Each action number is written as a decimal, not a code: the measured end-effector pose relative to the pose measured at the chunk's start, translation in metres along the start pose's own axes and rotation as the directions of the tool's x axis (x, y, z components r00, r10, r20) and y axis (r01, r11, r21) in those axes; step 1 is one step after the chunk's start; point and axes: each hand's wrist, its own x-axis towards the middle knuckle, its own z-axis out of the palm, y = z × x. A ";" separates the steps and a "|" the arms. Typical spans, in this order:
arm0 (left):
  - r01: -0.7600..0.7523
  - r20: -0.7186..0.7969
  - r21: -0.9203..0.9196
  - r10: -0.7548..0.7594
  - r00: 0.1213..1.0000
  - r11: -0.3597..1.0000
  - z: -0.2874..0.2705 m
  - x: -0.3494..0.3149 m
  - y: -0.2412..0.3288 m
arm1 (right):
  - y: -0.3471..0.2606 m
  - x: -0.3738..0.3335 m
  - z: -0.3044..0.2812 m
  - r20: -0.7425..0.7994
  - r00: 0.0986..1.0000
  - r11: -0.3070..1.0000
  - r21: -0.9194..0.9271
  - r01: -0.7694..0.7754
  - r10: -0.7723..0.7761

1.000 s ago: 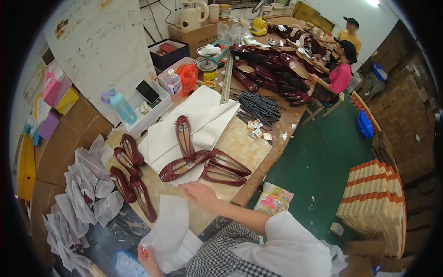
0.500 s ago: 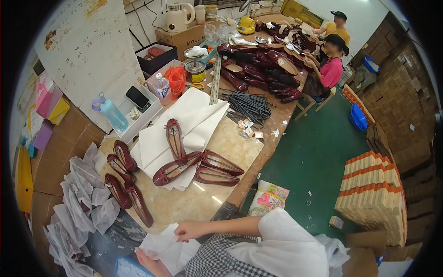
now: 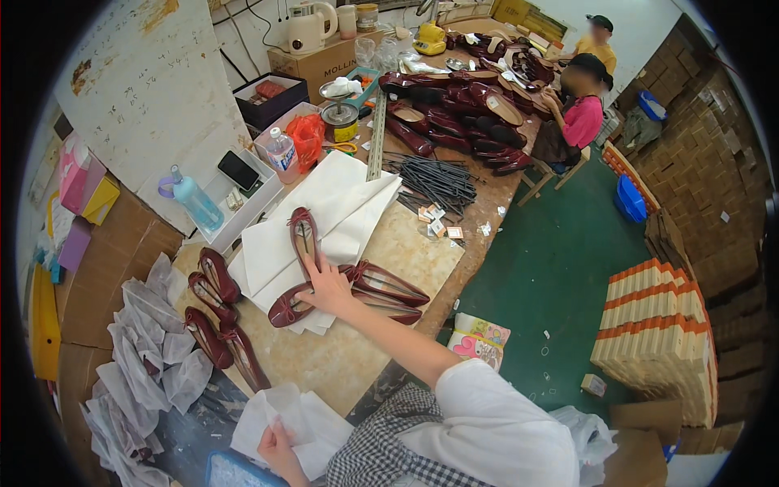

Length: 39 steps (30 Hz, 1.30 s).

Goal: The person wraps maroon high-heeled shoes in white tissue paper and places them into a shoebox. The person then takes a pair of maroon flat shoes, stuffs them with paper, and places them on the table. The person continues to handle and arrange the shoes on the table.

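Two shoes [image 3: 286, 310] under right hand [image 3: 329, 290]; paper [image 3: 322, 430] in left hand [image 3: 279, 449].

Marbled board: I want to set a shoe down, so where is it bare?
Bare board shows between the left shoes, tissue and right forearm; another patch lies between the middle shoes, paper and tags. Crowded: the middle, where the right hand spreads over shoes, and the left edge.

Beyond and left of the grip, a black phone [image 3: 238, 170] lay in a white box [image 3: 256, 204]; farther beyond — a cream kettle [image 3: 304, 29] on a cardboard carton [image 3: 300, 68]. Right of the grip: an orange-striped stack [image 3: 649, 349] on green floor [image 3: 519, 260] — blue basin [image 3: 630, 200] past it.
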 end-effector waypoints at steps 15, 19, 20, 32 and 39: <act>0.130 -0.240 -0.007 -0.128 0.962 0.991 -0.030 -0.015 0.011 | 0.038 -0.038 -0.054 0.496 0.807 -0.198 0.798 -0.570 -0.321; 0.098 -0.285 0.110 -0.063 0.956 0.989 -0.044 -0.005 0.010 | 0.039 -0.120 -0.054 0.459 0.744 -0.535 0.518 -0.668 -0.485; 0.071 -0.282 0.174 -0.019 0.959 0.982 -0.049 -0.002 0.007 | 0.029 -0.133 -0.056 0.449 0.728 -0.556 0.470 -0.686 -0.518; 0.143 -0.493 0.241 -0.006 0.870 0.960 -0.091 -0.014 -0.011 | -0.045 -0.188 -0.051 0.558 0.410 -0.222 0.375 -0.900 -0.721; 0.135 -0.518 -0.056 -0.144 0.843 0.989 -0.121 -0.028 -0.033 | -0.093 -0.198 -0.056 0.695 0.153 0.216 0.413 -0.885 -0.703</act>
